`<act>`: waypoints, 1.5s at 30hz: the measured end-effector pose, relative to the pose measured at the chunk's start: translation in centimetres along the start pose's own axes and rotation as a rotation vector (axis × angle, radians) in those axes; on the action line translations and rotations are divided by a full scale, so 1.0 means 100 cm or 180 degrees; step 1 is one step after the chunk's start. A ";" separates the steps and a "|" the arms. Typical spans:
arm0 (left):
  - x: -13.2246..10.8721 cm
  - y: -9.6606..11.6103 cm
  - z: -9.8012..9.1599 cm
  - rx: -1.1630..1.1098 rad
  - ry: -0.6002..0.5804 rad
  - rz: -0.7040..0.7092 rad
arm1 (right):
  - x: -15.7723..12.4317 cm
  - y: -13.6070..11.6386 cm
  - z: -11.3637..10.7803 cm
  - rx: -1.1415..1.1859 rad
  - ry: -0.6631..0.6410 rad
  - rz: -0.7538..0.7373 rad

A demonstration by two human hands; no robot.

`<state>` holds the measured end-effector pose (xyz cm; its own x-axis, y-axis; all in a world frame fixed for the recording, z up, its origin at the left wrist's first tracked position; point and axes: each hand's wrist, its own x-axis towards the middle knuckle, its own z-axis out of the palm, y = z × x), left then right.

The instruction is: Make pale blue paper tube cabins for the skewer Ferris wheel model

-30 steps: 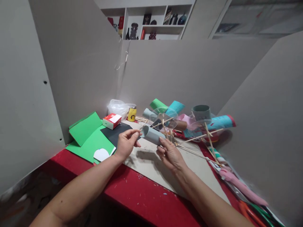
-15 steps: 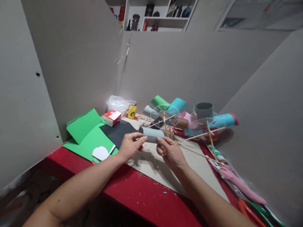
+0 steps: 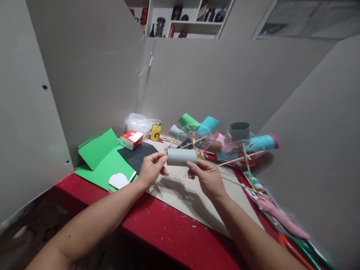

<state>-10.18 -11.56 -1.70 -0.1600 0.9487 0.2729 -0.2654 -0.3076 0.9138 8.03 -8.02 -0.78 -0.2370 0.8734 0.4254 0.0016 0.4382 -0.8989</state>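
Observation:
A light grey-blue paper-covered tube [image 3: 182, 155] is held level above the pale board [image 3: 180, 204], between my two hands. My left hand [image 3: 152, 169] pinches its left end with thumb and forefinger. At the other end, my right hand [image 3: 206, 177] grips it with the thumb pressed on the near side and the fingers partly hidden behind. Just beyond the tube stands a clear plastic disc [image 3: 194, 137] joined to thin wooden sticks [image 3: 197, 143]. Black paper [image 3: 136, 157] lies to the left of my left hand.
Green sheets [image 3: 98, 150], a red and white box [image 3: 131, 140] and a yellow-wrapped can [image 3: 155, 132] are on the left. Coloured paper tubes [image 3: 208, 125] and a grey-green cup [image 3: 239, 131] stand behind. Along the right edge lie a pink glue gun [image 3: 282, 217] and orange-handled scissors [image 3: 291, 245].
The tube has turned in my hands, its open left end now facing away from view. My right hand has shifted slightly right, and my left fingertips have moved to the tube's end.

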 end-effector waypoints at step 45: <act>-0.008 -0.036 0.003 0.2184 -0.0572 0.0764 | 0.020 -0.024 -0.017 -0.3559 -0.1634 -0.0625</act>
<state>-8.85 -11.25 -5.12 0.0347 0.8767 0.4797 0.4193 -0.4485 0.7893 9.18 -6.99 2.38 -0.6782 0.6993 0.2258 0.6890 0.7120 -0.1355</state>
